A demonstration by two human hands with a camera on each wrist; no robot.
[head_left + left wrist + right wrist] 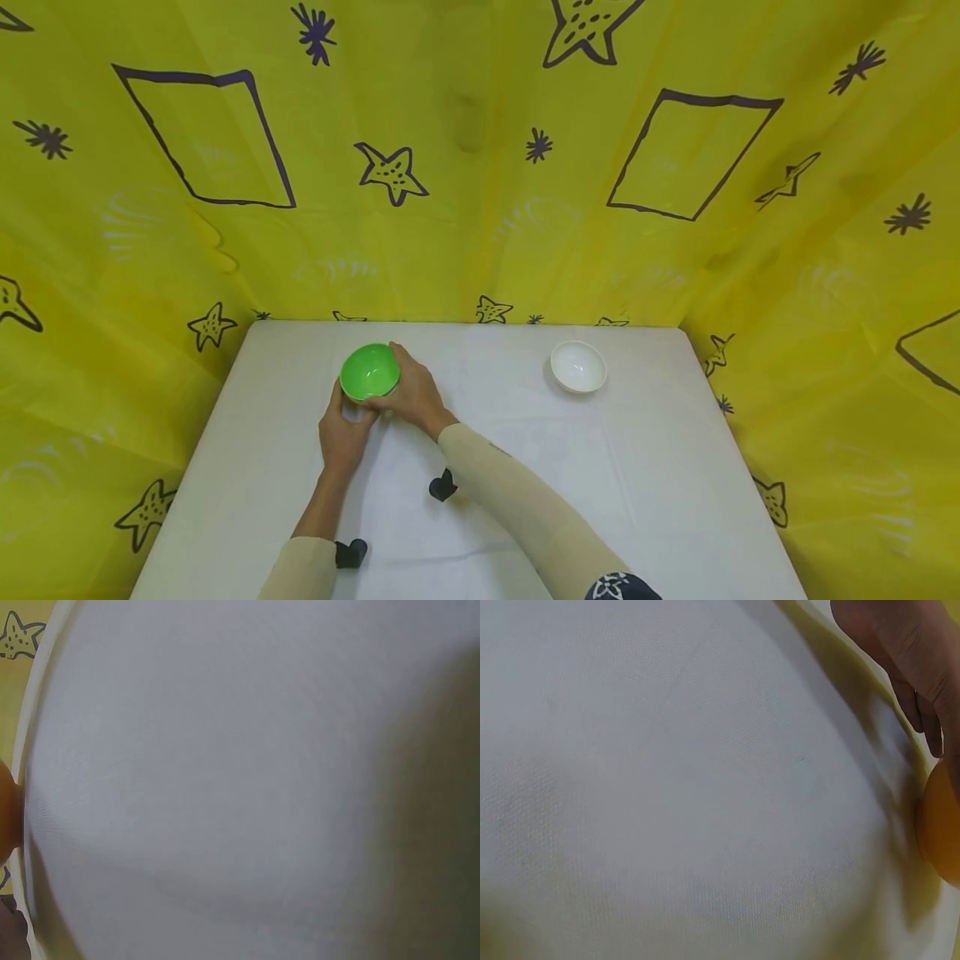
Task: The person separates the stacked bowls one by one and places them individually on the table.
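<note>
So the green bowl [370,372] is right in both hands, over the far left part of the bench [637,467], with its open side facing up. It's round, so there's no long axis to line up with.

The relation I'd watch is with the white bowl [578,367]: it sits upright on the far right part of the bench, well apart from the green one and roughly level with it from front to back. Of the two hands, the right hand [415,392] is clearly the nearer one to it.

Grip-wise, the right has its fingers curled round the right side of the green bowl, with the thumb along the near edge. The left hand [347,435] cups the near left side from lower down, spread about as wide as the bowl's curve needs. Nothing else in either grip.

Both wrist views catch an orange shape [939,825] at the edge, probably the bowl's outside, but it's cut off. Can't tell if the bowl's base touches the bench, tbh.
</note>
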